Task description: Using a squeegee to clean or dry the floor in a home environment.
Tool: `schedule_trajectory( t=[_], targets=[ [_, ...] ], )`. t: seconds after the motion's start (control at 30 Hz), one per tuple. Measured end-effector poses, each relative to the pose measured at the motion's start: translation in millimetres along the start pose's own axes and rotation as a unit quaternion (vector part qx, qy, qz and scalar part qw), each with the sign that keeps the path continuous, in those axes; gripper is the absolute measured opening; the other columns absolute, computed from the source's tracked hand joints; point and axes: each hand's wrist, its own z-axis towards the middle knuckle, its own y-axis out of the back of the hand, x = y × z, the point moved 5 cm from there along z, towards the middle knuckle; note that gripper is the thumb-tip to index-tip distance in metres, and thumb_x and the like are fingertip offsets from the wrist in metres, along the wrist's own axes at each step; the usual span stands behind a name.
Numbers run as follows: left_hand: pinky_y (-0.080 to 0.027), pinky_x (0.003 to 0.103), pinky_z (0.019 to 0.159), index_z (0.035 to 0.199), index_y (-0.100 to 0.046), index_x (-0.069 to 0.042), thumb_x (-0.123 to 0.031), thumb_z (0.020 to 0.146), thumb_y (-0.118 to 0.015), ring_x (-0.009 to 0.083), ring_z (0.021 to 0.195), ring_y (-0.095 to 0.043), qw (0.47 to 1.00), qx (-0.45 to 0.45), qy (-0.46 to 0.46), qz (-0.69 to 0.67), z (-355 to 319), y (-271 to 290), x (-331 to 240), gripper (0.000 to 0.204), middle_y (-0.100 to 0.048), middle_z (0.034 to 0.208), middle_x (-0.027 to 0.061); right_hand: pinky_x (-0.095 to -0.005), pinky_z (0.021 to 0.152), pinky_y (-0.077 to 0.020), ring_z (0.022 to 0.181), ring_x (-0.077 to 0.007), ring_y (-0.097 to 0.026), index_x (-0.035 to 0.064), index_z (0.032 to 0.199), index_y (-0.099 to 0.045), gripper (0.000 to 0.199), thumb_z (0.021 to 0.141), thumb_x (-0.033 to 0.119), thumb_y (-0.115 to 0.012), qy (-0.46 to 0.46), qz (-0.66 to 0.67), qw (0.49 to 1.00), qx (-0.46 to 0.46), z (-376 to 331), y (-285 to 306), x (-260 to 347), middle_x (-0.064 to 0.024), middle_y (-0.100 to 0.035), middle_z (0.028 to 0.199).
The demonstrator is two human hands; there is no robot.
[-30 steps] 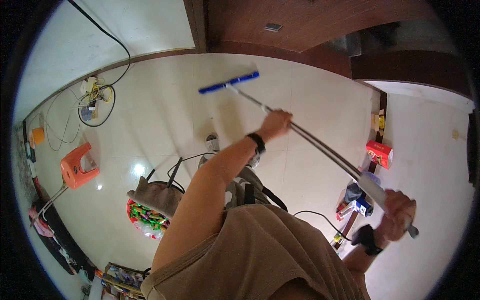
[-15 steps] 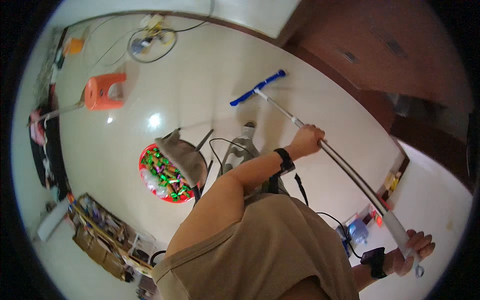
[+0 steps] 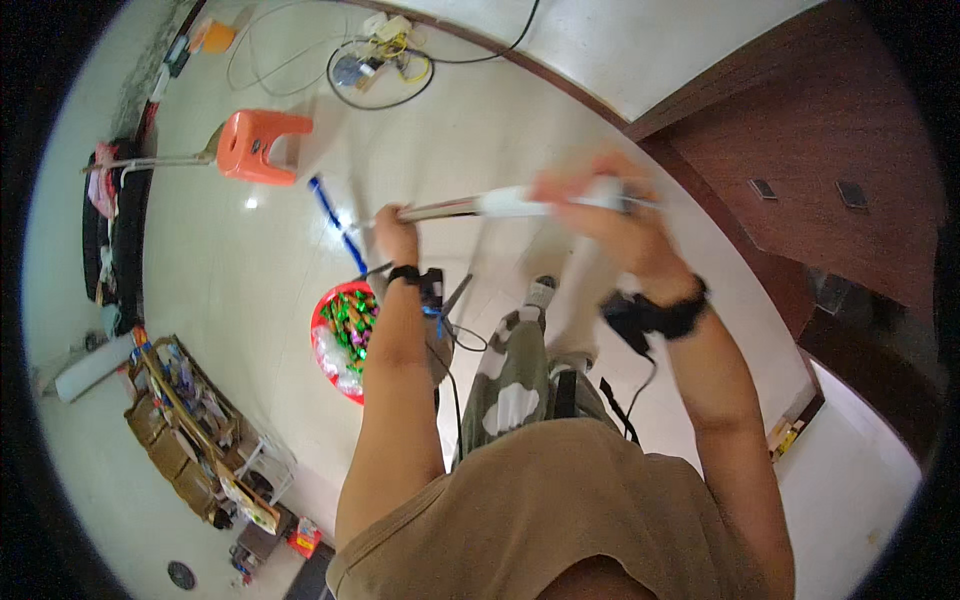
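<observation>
Both of my hands hold a floor squeegee with a metal pole (image 3: 445, 209), a white grip and a narrow blue head (image 3: 334, 214). My left hand (image 3: 397, 238) is closed round the pole near the head end. Round the white grip is my right hand (image 3: 622, 228), smeared by motion. The pole lies nearly level across the view, and the blue head rests on the floor at the left, beside a red basin (image 3: 317, 318). Green shiny wrapped pieces (image 3: 347, 318) and clear plastic fill the basin, partly hidden by my left forearm. A dark chair stands behind that arm.
An orange stool (image 3: 262, 146) stands at the far left, a long-handled dustpan next to it. Coiled cables (image 3: 385, 75) lie by the far wall. A brown wooden cabinet (image 3: 800, 170) lines the right. Cluttered shelving (image 3: 200, 430) is at the lower left.
The squeegee's head has swept from the far middle to the left, beside the basin. My right hand has come up from the lower right with the grip; my left hand has moved left.
</observation>
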Motion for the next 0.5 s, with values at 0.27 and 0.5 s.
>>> schedule_trajectory(
  t=[0.27, 0.5],
  targets=[
    [-0.041, 0.040, 0.085, 0.106, -0.045, 0.009, -0.019, 0.066, -0.067, 0.0384, 0.097, -0.052, 0.993, 0.073, 0.056, 0.072, 58, -20, 181, 0.053, -0.056, 0.097, 0.0263, -0.0323, 0.082, -0.0411, 0.090, -0.0191, -0.055, 0.0059, 0.076, -0.042, 0.017, 0.068, -0.004, -0.054, -0.049, 0.027, 0.996, 0.068, 43, -55, -52, -0.0070, -0.056, 0.080],
    [-0.041, 0.046, 0.086, 0.115, -0.045, -0.006, -0.020, 0.074, -0.056, 0.0335, 0.110, -0.045, 0.980, 0.150, -0.024, 0.132, 66, -78, 42, 0.045, -0.048, 0.116, 0.0179, -0.0295, 0.078, -0.0423, 0.084, -0.0163, -0.056, 0.0053, 0.076, -0.044, 0.014, 0.068, -0.003, -0.053, -0.008, -0.056, 0.995, -0.083, -2, 2, -30, -0.0068, -0.056, 0.080]
  ],
)
